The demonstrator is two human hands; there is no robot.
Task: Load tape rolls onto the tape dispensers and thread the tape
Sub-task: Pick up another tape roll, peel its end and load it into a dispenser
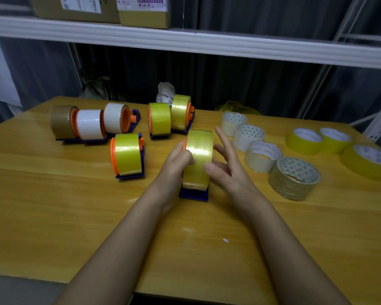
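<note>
A yellow tape roll sits on a blue dispenser with an orange hub, standing at the middle of the wooden table. My left hand grips the roll's left side, fingers curled over its face. My right hand is on the roll's right side with its thumb on the tape face and its fingers spread straight. Several loaded dispensers stand behind: a yellow one, two yellow ones, two white and a brown one.
Loose rolls lie flat on the right: several white and clear ones and three yellow ones. A white shelf with cardboard boxes hangs over the table's back. A crumpled white bag lies at the far edge.
</note>
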